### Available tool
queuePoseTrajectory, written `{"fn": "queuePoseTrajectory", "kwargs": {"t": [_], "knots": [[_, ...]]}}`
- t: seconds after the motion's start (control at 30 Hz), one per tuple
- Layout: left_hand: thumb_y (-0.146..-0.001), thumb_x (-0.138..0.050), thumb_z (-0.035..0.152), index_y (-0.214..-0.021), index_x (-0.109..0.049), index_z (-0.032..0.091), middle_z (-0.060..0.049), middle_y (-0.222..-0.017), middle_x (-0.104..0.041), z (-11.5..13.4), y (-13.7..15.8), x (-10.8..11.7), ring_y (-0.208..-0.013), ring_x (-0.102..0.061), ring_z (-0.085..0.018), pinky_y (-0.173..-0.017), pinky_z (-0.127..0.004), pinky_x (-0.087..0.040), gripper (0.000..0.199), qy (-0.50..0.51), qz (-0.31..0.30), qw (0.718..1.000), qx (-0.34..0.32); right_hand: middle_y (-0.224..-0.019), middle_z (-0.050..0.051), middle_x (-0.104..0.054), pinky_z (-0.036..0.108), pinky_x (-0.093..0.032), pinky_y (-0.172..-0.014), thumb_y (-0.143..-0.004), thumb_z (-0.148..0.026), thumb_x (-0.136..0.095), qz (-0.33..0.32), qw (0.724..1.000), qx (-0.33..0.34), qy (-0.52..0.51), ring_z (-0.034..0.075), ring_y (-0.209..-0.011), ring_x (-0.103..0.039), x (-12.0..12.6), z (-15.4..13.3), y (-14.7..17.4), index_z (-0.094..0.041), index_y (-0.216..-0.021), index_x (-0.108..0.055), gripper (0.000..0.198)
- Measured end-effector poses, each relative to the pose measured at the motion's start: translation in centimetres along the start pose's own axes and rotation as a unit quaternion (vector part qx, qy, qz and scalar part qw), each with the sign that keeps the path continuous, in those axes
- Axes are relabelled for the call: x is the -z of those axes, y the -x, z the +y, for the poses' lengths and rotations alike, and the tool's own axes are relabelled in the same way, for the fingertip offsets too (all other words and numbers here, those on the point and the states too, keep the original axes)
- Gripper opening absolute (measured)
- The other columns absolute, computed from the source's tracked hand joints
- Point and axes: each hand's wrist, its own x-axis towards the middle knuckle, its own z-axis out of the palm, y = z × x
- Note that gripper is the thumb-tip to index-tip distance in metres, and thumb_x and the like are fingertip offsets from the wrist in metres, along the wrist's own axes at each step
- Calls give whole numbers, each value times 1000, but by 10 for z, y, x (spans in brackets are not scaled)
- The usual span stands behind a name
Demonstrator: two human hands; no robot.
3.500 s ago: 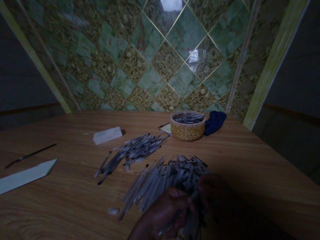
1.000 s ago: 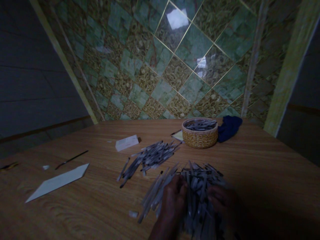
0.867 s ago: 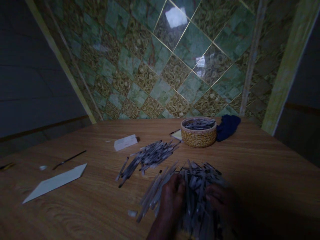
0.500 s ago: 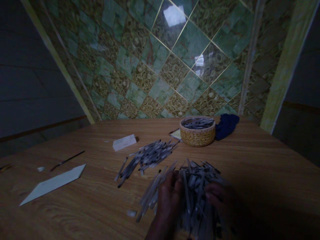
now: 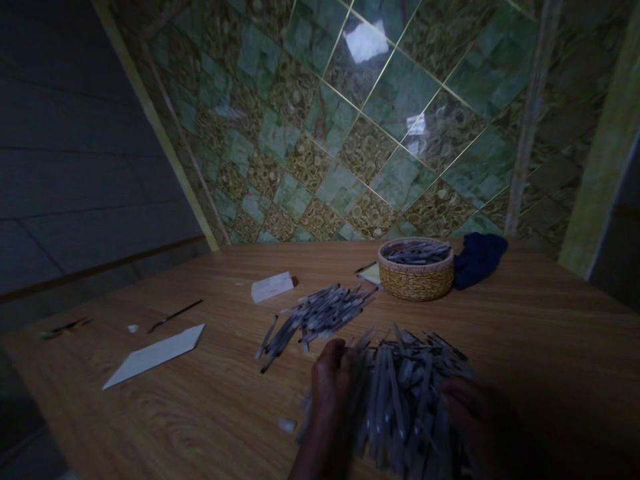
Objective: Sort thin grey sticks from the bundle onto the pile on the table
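Observation:
Between my hands lies a loose heap of slim, pale, translucent sticks with dark ends (image 5: 400, 393); their exact kind is hard to tell in the dim light. Against the heap's left side is my left hand (image 5: 333, 377), its fingers curled in and pressed on the sticks there. My right hand (image 5: 470, 403) rests at the heap's right edge, deep in shadow, its fingertips touching the sticks and most of its fingers hidden. Just beyond my left hand is a second, smaller pile of similar sticks (image 5: 325, 313).
A round woven basket (image 5: 416, 281) full of such sticks stands at the back, beside a dark blue cloth (image 5: 480, 260). Farther left are a white box (image 5: 273, 287), a flat pale card (image 5: 155, 357), a thin dark stick (image 5: 175, 316) and a small white scrap (image 5: 287, 425).
My left hand has moved left over the loose sticks at the heap's left side. My right hand stays by the right edge. The whole view has shifted, so the table's things appear farther right.

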Motion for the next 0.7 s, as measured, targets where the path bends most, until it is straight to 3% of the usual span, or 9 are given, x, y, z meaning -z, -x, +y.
{"fn": "queuePoseTrajectory", "kwargs": {"t": [0.2, 0.43, 0.57, 0.7], "knots": [[-67, -56, 41, -77, -60, 16, -5, -69, -67, -1, -6, 7, -69, -64, -22, -62, -31, -49, 27, -26, 32, 999, -6, -64, 2, -66, 21, -46, -55, -78, -43, -46, 7, 1000, 9, -27, 17, -59, -60, 0, -4, -3, -22, -73, -68, 31], [-74, -49, 35, -89, -61, 17, -9, -83, -69, 24, -12, 14, -77, -65, -22, -66, -31, -49, 27, -104, 24, 993, -44, -60, 1, -65, 18, -44, -52, -78, -45, -47, 29, 998, 13, -46, 15, -55, -59, 0, 2, -6, -22, -69, -67, 31], [-77, -46, 25, -91, -61, 17, -8, -87, -69, 37, -36, 17, -83, -64, -20, -72, -29, -46, 22, -198, -15, 978, -59, -66, 1, -67, 18, -46, -55, -78, -46, -48, 29, 998, 21, -53, 16, -61, -61, 1, 4, -8, -23, -72, -67, 30], [-74, -48, 15, -71, -61, 19, -8, -75, -69, 40, -72, 12, -82, -64, -23, -71, -30, -42, 14, -316, -47, 946, -45, -58, -1, -65, 18, -44, -48, -75, -47, -51, 54, 997, 16, -60, 14, -51, -58, -2, 1, -9, -25, -67, -66, 28]]}}
